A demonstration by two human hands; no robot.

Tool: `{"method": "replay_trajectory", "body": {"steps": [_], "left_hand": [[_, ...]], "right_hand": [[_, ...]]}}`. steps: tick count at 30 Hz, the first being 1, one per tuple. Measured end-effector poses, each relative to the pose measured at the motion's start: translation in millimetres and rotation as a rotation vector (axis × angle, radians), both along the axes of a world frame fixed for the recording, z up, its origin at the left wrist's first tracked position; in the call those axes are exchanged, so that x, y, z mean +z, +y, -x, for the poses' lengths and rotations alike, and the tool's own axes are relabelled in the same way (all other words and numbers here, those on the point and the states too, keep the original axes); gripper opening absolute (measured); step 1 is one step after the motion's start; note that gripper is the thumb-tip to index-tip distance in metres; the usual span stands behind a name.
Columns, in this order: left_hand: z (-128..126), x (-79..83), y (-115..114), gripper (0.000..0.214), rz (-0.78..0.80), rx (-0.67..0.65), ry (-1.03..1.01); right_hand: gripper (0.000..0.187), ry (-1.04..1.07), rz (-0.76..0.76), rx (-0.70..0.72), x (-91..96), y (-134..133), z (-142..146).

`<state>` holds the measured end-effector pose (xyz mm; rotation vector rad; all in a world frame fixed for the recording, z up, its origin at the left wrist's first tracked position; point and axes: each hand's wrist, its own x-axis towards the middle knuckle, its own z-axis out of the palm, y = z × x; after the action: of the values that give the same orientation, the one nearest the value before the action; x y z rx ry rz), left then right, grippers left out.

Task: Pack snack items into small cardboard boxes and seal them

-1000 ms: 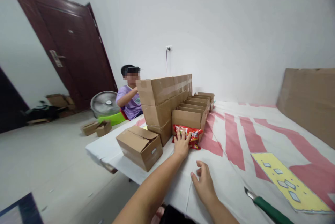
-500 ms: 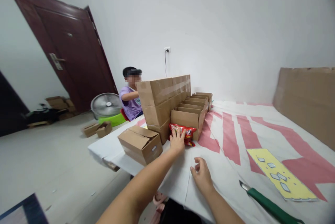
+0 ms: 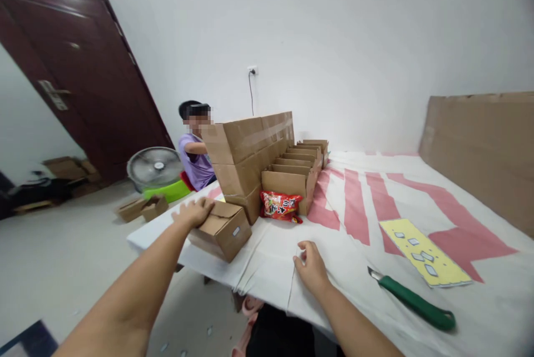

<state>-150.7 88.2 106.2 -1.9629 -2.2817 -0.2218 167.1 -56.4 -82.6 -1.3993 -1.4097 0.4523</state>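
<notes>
Just now, left hand (image 3: 195, 212): had moved onto the top left edge of the small carton (image 3: 227, 240); grip or mere touch, I could not tell. Red packet (image 3: 280, 207): released, lay before the nearest open box (image 3: 286, 182). Right hand (image 3: 312, 268): loosely curled, holding nothing.

Your left hand (image 3: 199, 213) touches the top of the small cardboard box (image 3: 227, 234), while your right hand (image 3: 312, 268), loosely curled, is near the red packet (image 3: 281, 207) and green-handled knife (image 3: 417, 300).
</notes>
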Motion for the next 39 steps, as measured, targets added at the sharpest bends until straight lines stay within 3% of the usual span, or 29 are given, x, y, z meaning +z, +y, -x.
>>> {"method": "replay_trajectory", "body": {"steps": [2,5,10,13,16,19,22,24,28,30,33,36,39], "left_hand": [[9,-14.6,2,0.068,0.054,0.043,-0.025],[1,-25.6,-1,0.070,0.104,0.064,-0.065],[-28,-21.7,-16,0.069,0.137,0.025,-0.062],[-49,-18.7,-36,0.071,0.138,-0.016,-0.042],[-77,-17.3,-64,0.077,0.155,-0.158,-0.030],[-111,-18.2,-95,0.079,0.145,-0.357,-0.072],[-141,-23.1,-120,0.074,0.103,-0.527,-0.130],[-155,-28.8,-130,0.068,0.069,-0.554,-0.187],[-162,-41.2,-131,0.059,0.040,-0.572,-0.435],[-158,-46.7,-126,0.059,0.084,-0.685,-0.622],[-146,-58.3,-119,0.057,0.297,-0.868,-1.005],[-140,-77.0,-118,0.051,0.445,-0.915,-1.427],[-143,-94.0,-119,0.042,0.363,-0.932,-1.644]], "right_hand": [[0.024,0.003,-0.007,0.006,1.0,0,-1],[0.021,0.002,-0.016,0.018,0.9,-1,-1],[0.024,0.063,-0.053,0.017,-4.7,0,1],[0.030,0.205,-0.056,-0.032,-1.5,5,1],[0.037,0.322,-0.075,-0.146,22.8,4,-3],[0.042,0.284,-0.170,-0.206,65.1,-12,-13],[0.036,0.014,-0.218,-0.067,102.4,-40,-31],[0.029,-0.220,-0.174,0.085,115.7,-60,-46],[0.034,-0.487,-0.067,0.212,124.7,-89,-70],[0.038,-0.552,-0.032,0.239,128.3,-98,-80],[0.039,-0.581,-0.009,0.196,128.8,-106,-102],[0.038,-0.560,0.012,-0.019,109.4,-111,-142],[0.037,-0.624,0.161,-0.144,72.6,-118,-188]]}}
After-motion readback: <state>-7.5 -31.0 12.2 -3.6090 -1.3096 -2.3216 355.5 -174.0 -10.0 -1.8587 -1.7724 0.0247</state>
